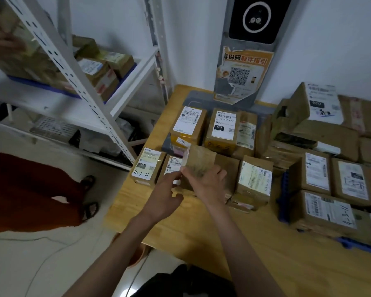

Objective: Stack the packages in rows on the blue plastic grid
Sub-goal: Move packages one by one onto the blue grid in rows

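My right hand [208,181] grips a small brown cardboard package [199,161], tilted up on its edge above the wooden table [212,230]. My left hand [165,196] reaches in beside it, fingertips touching its lower left corner. Several labelled packages lie around: one marked 4-3-21 [147,168] at the left, one labelled 122 [223,127] behind, another [254,181] to the right. The blue plastic grid [284,198] lies at the right, its edge showing under rows of stacked packages [330,181].
A white metal shelf rack [73,86] with boxes stands at the left. A person in red trousers [30,194] stands on the floor beside it, a hand at the upper shelf. A grey scanner stand [244,67] with an orange poster rises at the table's back.
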